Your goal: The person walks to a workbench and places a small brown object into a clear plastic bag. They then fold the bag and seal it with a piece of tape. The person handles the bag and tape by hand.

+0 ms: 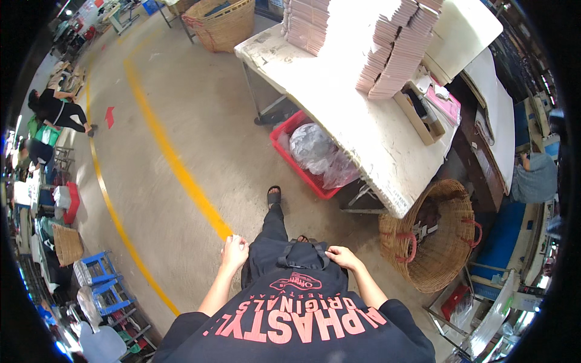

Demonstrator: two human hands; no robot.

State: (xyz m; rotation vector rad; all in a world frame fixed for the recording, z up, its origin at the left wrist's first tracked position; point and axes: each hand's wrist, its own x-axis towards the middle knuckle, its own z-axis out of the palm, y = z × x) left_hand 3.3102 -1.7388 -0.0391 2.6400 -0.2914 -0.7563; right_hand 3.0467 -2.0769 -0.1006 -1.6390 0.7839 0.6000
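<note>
Head view: one black strapped cloth (305, 254) lies across the wearer's waist, between two bare hands. Its exact kind is hard to tell against the black trousers. The right hand (344, 257) touches its edge with bent fingers; whether they grip it cannot be told. The left hand (235, 254) is raised just beside its other side, fingers curled and thumb drawn in, with something pale at the tips; whether anything is held is unclear. One black T-shirt (302, 320) with reddish lettering fills the lower middle.

Ahead stand two sandalled feet, one partly hidden. One worn white table (387, 163) slants across the upper right, bearing at least two tall stacks of pinkish sheets (399, 48), glare between them, and one open cardboard box (420, 115). Partly beneath it sits one red crate (308, 175) of plastic bags. Two large wicker baskets show: one near the table's closest corner (433, 266), one beyond its far end (227, 30).

Grey concrete floor (151, 212) carries two yellow lines and one red arrow. Two blue stools (115, 296) stand at left; two co-workers appear beyond, another at far right.
</note>
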